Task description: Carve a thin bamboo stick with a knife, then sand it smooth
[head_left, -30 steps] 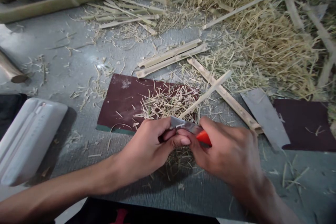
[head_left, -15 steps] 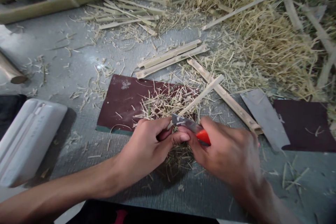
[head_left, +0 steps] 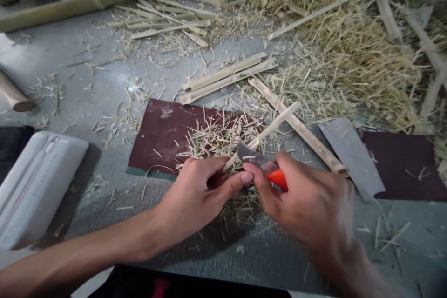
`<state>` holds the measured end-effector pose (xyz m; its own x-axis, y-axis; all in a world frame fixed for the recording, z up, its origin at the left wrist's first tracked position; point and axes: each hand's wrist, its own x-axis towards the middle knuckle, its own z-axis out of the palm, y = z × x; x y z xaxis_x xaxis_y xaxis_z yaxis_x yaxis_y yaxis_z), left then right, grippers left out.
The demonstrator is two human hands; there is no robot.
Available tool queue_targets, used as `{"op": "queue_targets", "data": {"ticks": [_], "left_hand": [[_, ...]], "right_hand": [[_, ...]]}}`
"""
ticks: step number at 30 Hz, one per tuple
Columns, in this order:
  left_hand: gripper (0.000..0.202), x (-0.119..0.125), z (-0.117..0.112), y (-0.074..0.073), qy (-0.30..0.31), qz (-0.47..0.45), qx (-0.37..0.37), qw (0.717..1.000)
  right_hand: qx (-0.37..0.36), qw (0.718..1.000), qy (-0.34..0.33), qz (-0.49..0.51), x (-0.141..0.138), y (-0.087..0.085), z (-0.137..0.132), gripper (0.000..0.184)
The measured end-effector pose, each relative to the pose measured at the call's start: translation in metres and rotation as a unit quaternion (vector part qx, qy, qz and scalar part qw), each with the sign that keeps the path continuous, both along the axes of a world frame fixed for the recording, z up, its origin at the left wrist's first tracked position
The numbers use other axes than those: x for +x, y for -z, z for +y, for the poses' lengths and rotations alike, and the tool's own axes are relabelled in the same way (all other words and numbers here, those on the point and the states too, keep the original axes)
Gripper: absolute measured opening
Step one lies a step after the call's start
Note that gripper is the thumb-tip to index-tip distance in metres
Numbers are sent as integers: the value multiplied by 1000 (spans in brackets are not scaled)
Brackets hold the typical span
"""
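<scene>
My left hand (head_left: 206, 186) is closed around the near end of a thin pale bamboo strip (head_left: 272, 128), which points up and to the right. In my right hand (head_left: 300, 195) is a knife (head_left: 256, 157) with a short grey blade and an orange-red handle. The blade lies close beside the strip, just right of my left fingers; whether it touches cannot be made out. Beneath both hands, a pile of shavings (head_left: 220, 137) covers part of a dark maroon sheet (head_left: 157, 135) with a green edge.
Split bamboo pieces (head_left: 226, 77) and a longer piece (head_left: 300, 125) lie beyond the hands. A heap of shavings (head_left: 363, 65) fills the upper right. Bamboo poles (head_left: 70, 7) are at upper left, a white case (head_left: 45, 186) at left, a grey plate (head_left: 352, 158) and another maroon sheet (head_left: 408, 167) at right.
My right hand and the knife have shifted slightly right along the strip, away from my left fingers. The strip's far end has moved a little to the right.
</scene>
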<state>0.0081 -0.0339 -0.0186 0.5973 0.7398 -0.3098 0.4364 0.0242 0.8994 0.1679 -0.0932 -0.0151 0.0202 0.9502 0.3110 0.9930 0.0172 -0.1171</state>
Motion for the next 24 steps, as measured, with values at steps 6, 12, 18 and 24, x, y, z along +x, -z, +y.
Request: {"op": "queue_targets", "data": {"ticks": [6,12,18,24], "left_hand": [[25,-5,0,-1,-5,-137,-172,976],[19,-1,3,-2,-25,-205,-202,957],[23,-4,4,-5,-11,-155,-121,980],[26,-9,3,-7,38,-122,-42,991]], "right_hand": [[-20,998,-12,54,2,0,0,47],[-41,993,-91,56,4,-1,2,47],[-47,994,-72,65,5,1,1,48],[-53,993,-74,70,4,0,2,47]]}}
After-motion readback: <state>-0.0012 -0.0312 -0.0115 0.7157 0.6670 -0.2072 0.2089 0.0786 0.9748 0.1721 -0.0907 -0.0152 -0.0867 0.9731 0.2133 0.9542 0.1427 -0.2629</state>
